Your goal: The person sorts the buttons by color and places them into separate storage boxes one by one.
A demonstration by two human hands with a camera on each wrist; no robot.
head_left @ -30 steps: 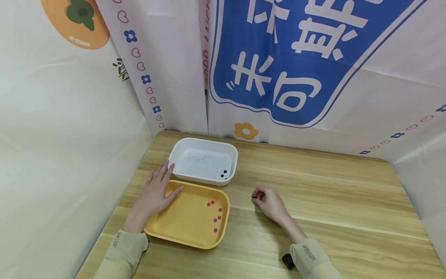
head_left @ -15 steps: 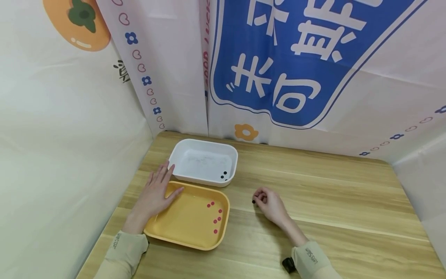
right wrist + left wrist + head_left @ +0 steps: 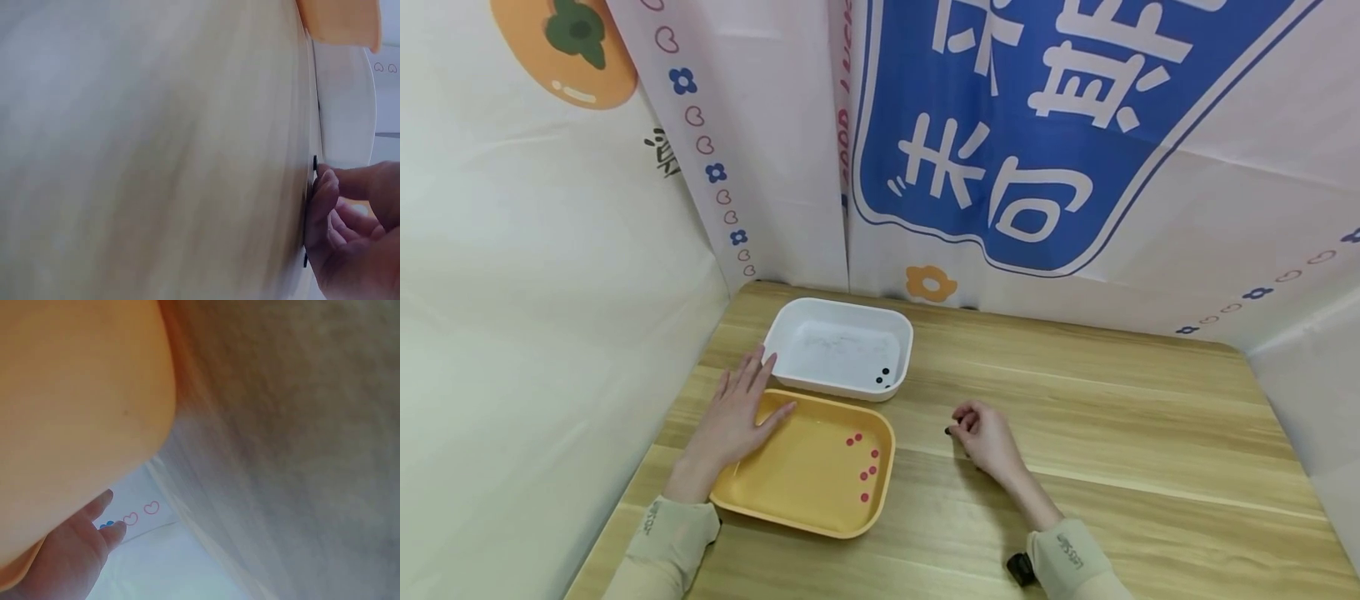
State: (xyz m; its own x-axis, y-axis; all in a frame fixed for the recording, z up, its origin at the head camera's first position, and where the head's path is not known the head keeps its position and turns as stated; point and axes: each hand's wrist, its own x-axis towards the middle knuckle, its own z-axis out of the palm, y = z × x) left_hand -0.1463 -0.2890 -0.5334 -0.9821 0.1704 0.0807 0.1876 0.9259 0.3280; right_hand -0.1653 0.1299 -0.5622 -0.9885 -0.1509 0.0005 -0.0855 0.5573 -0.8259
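Note:
My left hand [image 3: 735,421] lies with spread fingers over the upper left corner of a yellow tray [image 3: 797,479], its fingertips at the edge of a white tray [image 3: 816,354]. In the left wrist view the yellow tray's wall [image 3: 81,412] hides much of that hand [image 3: 69,556]. To the right of both trays, my right hand [image 3: 988,442] is low over the table, pinching a small black button [image 3: 948,431] at thumb and fingertip. The right wrist view shows this button [image 3: 315,162] right at the fingertips, close to the wood; another dark piece [image 3: 305,259] shows under the hand.
Several red buttons [image 3: 864,476] lie in the right part of the yellow tray. A few black buttons [image 3: 885,372] sit in the white tray's lower right corner. A printed cloth [image 3: 925,208] hangs behind the wooden table [image 3: 1120,433], and pale sheets flank it.
The black button shows further out at my right fingertips than a second ago, and those fingers have shifted slightly. The left hand, trays and red buttons stay put.

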